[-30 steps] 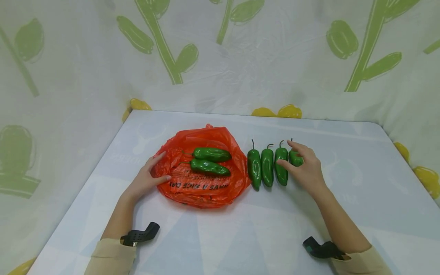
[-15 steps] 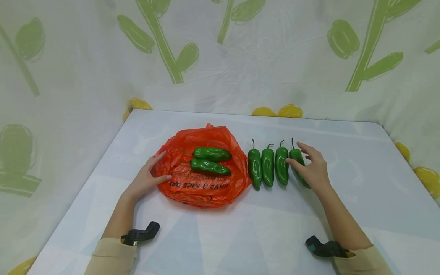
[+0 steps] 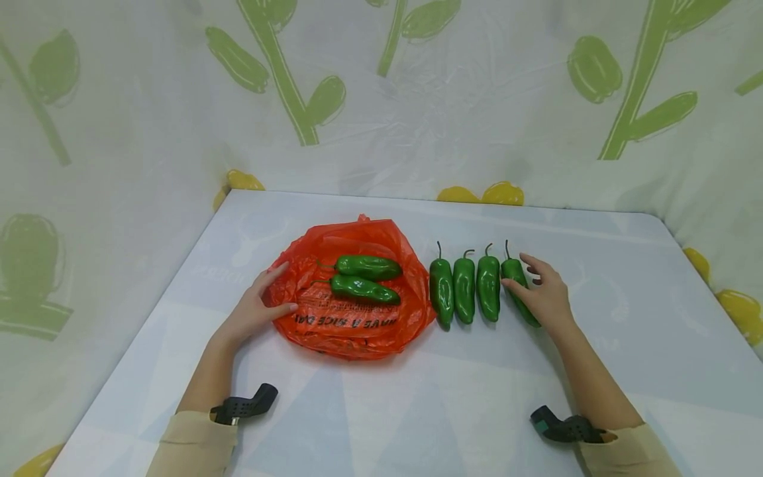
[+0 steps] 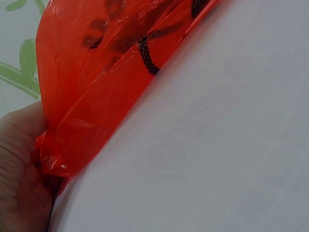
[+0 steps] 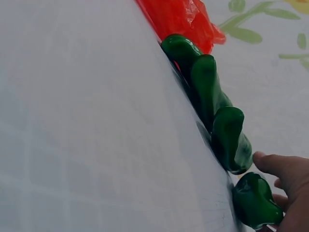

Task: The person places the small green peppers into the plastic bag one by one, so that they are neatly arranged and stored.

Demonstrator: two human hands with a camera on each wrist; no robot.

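A red plastic bag [image 3: 352,344] lies spread on the table, with two green peppers [image 3: 365,290] on it and black print below them. At its left edge, my left hand [image 3: 253,308] grips the film between thumb and fingers; the bunched edge shows in the left wrist view. To the bag's right, several green peppers [image 3: 464,291] lie in a row, stems pointing away. My right hand [image 3: 545,295] is at the rightmost pepper [image 5: 256,202], thumb over its left side and fingers along its right, without a plain grip. In the right wrist view, the fingers are partly hidden behind that pepper.
A white table [image 3: 381,424] carries everything; its far edge meets a pale curtain [image 3: 453,112] printed with green leaves. The leftmost pepper in the row [image 3: 441,295] lies against the bag's right edge. Each wrist wears a black camera mount [image 3: 244,405].
My right hand has shifted right and slightly nearer, from over the third and fourth peppers to the rightmost one, uncovering the third. The left hand and bag have stayed put.
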